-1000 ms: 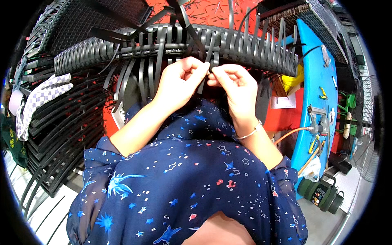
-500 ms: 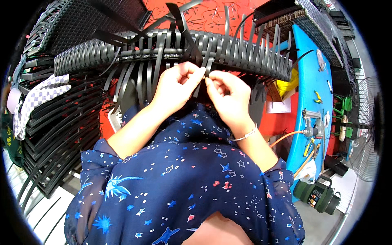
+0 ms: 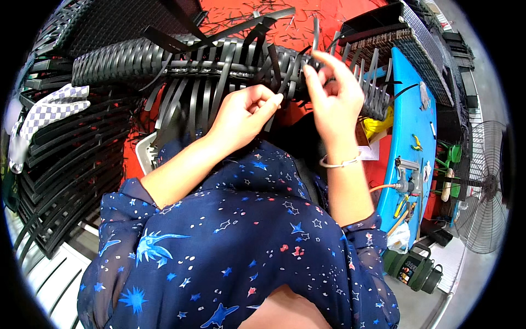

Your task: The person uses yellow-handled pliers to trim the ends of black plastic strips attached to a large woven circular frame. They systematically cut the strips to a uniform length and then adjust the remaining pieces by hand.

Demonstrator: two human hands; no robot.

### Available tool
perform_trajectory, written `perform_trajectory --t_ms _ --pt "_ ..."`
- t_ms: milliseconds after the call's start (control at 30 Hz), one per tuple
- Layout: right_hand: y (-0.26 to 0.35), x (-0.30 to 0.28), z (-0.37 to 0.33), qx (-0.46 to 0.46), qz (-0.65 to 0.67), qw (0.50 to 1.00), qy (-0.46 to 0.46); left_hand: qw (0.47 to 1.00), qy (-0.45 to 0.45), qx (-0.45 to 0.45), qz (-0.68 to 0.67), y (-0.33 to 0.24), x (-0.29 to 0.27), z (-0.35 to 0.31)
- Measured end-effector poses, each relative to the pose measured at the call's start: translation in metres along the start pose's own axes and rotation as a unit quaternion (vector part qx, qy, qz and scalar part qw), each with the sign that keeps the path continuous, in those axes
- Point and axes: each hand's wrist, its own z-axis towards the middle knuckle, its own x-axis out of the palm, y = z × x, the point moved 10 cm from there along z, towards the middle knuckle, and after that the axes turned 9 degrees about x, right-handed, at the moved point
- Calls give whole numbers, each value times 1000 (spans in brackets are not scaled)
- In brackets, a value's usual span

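Observation:
A long black frame piece wrapped in flat woven plastic strips (image 3: 118, 61) lies across in front of me, with many loose strip ends standing up and hanging down. At its near edge my left hand (image 3: 246, 114) is closed in a pinch on the lower end of a black strip (image 3: 284, 82). Farther right, my right hand (image 3: 338, 98) is raised against the frame piece. Its thumb and index finger are apart, close to an upright strip (image 3: 316, 34), and the other fingers are half curled. I see nothing held in it.
Curved black slats (image 3: 71, 159) are stacked at left under a checkered glove (image 3: 55, 112). Blue board (image 3: 408, 109) at right carries pliers (image 3: 417, 142) and an air tool (image 3: 408, 178). Beyond are a fan (image 3: 487, 186) and green canister (image 3: 411, 268). Strip scraps litter the red floor (image 3: 307, 24).
My right hand has moved up and right, away from my left, and its fingers have parted. The left hand stays pinched near the same place. Some strip ends have shifted.

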Motion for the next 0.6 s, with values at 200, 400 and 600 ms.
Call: perform_trajectory --t_ms 200,400,600 --pt "20 27 35 -48 -134 976 164 1000 -3 7 9 1 -6 0" --pt "13 29 50 -61 -129 969 201 1000 3 4 8 0 -2 -1" --pt "49 4 61 -173 -106 973 106 1000 -8 -4 -8 -3 -9 1"
